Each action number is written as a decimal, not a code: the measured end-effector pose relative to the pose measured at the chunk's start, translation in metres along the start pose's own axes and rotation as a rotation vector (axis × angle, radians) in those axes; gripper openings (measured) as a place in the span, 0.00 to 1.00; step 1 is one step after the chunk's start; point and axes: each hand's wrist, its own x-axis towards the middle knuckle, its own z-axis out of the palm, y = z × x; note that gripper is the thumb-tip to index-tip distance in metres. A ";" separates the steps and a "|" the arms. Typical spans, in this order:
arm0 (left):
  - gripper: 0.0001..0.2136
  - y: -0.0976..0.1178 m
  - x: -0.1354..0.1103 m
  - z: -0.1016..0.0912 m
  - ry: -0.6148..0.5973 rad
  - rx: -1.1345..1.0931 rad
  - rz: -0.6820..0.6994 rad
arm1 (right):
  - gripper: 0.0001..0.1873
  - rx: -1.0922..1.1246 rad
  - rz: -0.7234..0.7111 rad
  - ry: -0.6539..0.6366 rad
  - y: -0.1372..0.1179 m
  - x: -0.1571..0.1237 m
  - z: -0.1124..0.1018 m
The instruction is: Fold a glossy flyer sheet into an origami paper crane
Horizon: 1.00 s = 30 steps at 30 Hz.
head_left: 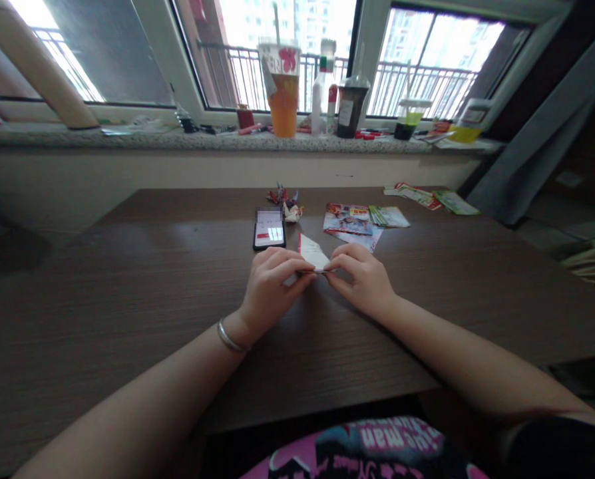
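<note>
White paper (312,253), near edge pinched by left fingers (296,265) and right fingers (341,262), has wide tabletop (152,286) leftward.

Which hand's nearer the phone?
Left. The left hand is just on the near side of the phone; the right hand is farther off, nearer the person and to the right, across the white paper.

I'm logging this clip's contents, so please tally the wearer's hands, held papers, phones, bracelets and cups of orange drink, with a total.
Left hand and right hand: 2
Held paper: 1
Phone: 1
Bracelet: 1
Cup of orange drink: 1
Total: 6
</note>
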 end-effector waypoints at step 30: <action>0.03 -0.003 -0.002 0.007 0.070 -0.294 -0.101 | 0.03 0.217 -0.005 0.091 0.009 0.000 0.005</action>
